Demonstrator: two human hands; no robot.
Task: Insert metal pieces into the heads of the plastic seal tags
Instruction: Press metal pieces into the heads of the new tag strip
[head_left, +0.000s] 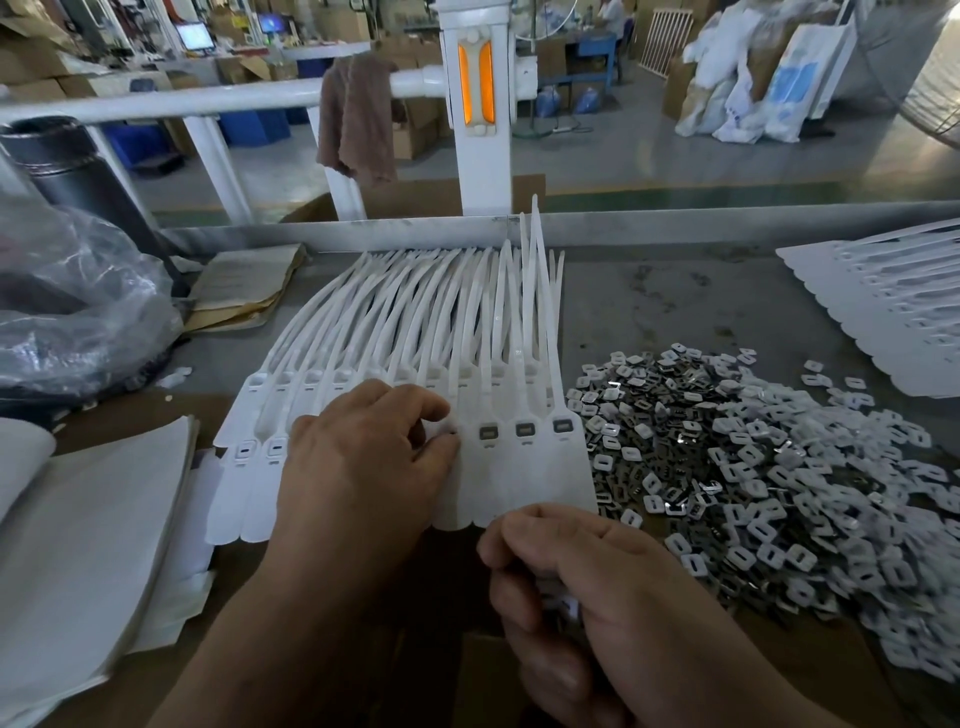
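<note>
Nearest the lens, a few small pieces (564, 605) are gripped in the curled right hand (602, 587). Paper stack (93, 519) is seen at left. One head in the row of seal tags (524, 480) is pinched by the left hand (363, 462). Loose metal pieces (753, 467) are heaped at right.

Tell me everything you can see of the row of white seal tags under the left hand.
The row of seal tags is white plastic, the tags side by side, lying on the table. Broad flag ends face the person; thin tails fan away, a few lifting. Three heads at its right end hold dark inserts. The left hand rests on its middle, thumb and forefinger pinching at one head.
</note>
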